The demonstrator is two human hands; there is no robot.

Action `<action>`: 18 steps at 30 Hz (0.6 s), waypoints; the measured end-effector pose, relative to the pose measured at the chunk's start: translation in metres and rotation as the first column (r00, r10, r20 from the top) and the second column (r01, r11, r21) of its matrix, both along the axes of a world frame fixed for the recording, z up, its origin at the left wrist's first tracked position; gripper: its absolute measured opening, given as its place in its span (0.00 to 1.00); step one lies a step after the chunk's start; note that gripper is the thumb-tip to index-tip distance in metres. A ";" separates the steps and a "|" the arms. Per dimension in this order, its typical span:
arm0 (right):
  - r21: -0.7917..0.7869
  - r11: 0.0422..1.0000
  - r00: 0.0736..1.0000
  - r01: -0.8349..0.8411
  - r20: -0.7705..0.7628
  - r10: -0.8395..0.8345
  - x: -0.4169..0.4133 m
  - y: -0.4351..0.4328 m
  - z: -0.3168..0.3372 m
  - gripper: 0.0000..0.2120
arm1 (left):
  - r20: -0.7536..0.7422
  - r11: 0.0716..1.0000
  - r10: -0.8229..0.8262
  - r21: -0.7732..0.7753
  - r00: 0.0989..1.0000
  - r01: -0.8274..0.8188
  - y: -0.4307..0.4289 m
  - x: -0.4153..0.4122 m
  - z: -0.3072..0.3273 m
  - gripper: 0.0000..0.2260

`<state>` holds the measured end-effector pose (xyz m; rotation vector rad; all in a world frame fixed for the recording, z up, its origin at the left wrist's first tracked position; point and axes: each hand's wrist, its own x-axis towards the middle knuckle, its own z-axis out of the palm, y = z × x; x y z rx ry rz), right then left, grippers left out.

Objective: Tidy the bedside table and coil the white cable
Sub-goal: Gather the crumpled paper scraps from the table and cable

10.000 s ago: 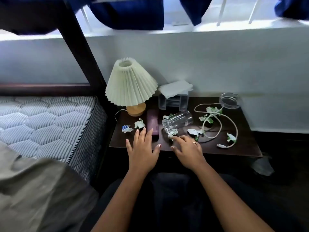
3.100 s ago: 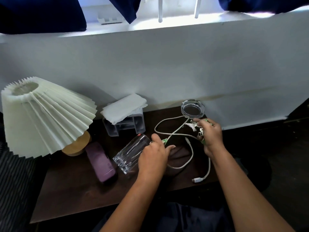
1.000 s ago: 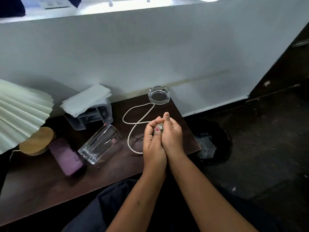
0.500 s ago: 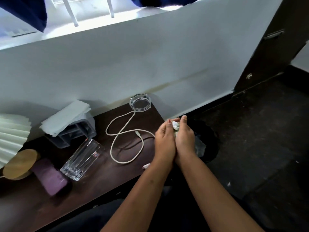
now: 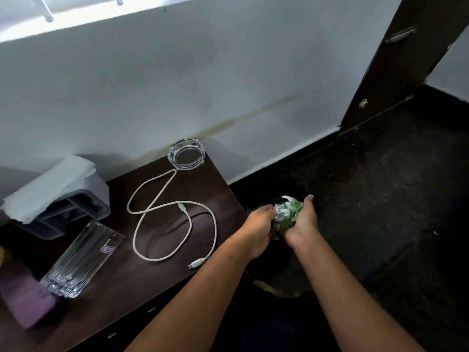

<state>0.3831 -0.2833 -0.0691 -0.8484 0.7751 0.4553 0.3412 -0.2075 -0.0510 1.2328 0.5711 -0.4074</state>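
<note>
A white cable (image 5: 162, 207) lies in loose loops on the dark wooden bedside table (image 5: 157, 273), its plug near the front edge. Both hands are off the table's right edge, over a dark bin (image 5: 256, 199) on the floor. My left hand (image 5: 261, 226) and my right hand (image 5: 302, 222) cup a wad of green and white paper scraps (image 5: 288, 214) between them, the palms slightly apart.
A clear drinking glass (image 5: 81, 257) lies on its side at the left. A purple case (image 5: 25, 298) sits at the front left, a grey tissue holder (image 5: 63, 201) with white tissues at the back, a glass ashtray (image 5: 186, 154) by the wall. Dark floor spreads to the right.
Both hands have moved right, off the table and over the bin, and the palms have parted to show the scraps. The cable and glass lie as before.
</note>
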 end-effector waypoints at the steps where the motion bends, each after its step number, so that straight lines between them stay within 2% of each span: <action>1: 0.019 0.999 1.000 0.028 0.000 -0.028 0.003 -0.003 -0.006 0.34 | -0.011 1.000 0.009 -0.007 1.000 -0.009 0.001 0.002 -0.005 0.14; 8: 0.142 0.986 0.996 0.085 -0.032 -0.082 0.010 -0.014 -0.031 0.33 | -0.065 0.993 0.050 -0.108 0.997 -0.057 0.000 0.012 -0.021 0.12; 11: 0.131 0.983 0.992 0.128 -0.008 -0.128 0.013 -0.018 -0.031 0.26 | -0.072 0.991 0.075 -0.108 0.995 -0.082 0.000 0.016 -0.026 0.12; 13: 0.115 0.984 0.991 0.134 -0.008 -0.134 0.013 -0.019 -0.030 0.26 | -0.080 0.990 0.086 -0.109 0.993 -0.094 0.000 0.017 -0.024 0.10; 16: 0.100 0.988 0.992 0.122 0.007 -0.123 0.012 -0.019 -0.029 0.28 | -0.080 0.981 0.116 -0.149 0.990 -0.127 0.002 0.017 -0.020 0.18; 18: 0.111 0.986 0.992 0.122 0.022 -0.125 0.010 -0.016 -0.025 0.29 | -0.058 0.979 0.118 -0.162 0.991 -0.126 0.004 0.015 -0.018 0.19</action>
